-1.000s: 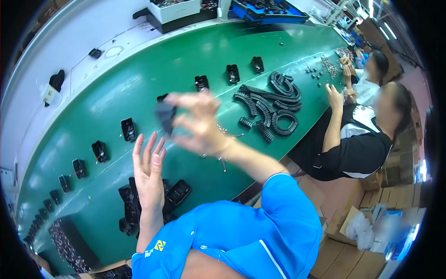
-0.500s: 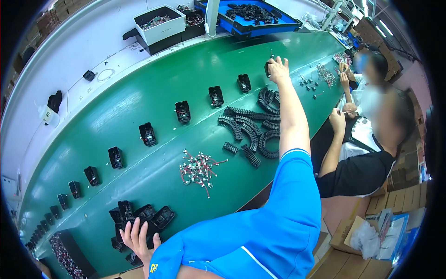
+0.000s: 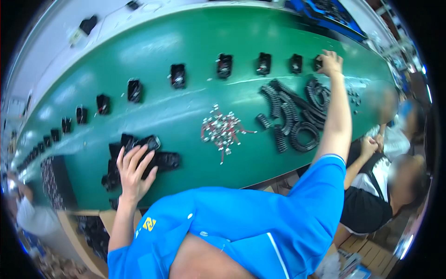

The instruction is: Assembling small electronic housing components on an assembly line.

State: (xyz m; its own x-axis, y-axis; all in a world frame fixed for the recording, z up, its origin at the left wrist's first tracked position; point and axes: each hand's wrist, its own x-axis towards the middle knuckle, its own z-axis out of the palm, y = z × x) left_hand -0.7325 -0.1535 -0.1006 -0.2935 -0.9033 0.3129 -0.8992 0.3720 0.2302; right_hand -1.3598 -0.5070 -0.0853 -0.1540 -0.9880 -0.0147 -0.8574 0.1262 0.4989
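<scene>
My left hand (image 3: 132,169) rests spread-fingered on the pile of black parts (image 3: 139,160) near me; my right hand (image 3: 331,63) grips a black part (image 3: 318,63) far across the green tabletop (image 3: 186,116).

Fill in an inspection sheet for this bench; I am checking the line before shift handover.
Surface: green belt, curved by the lens, running left to right.
Job's things: black parts spaced in a row along the belt; a black pile near the front edge.
Clutter: small red and silver pieces heaped mid-belt; black ribbed hoses beside them.
Hands: left hand spread on the pile; right hand at the row's far end, on a part; grip cannot be told.
Cables: nothing seen.
Surroundings: seated people at right; blue bin beyond the belt.
</scene>
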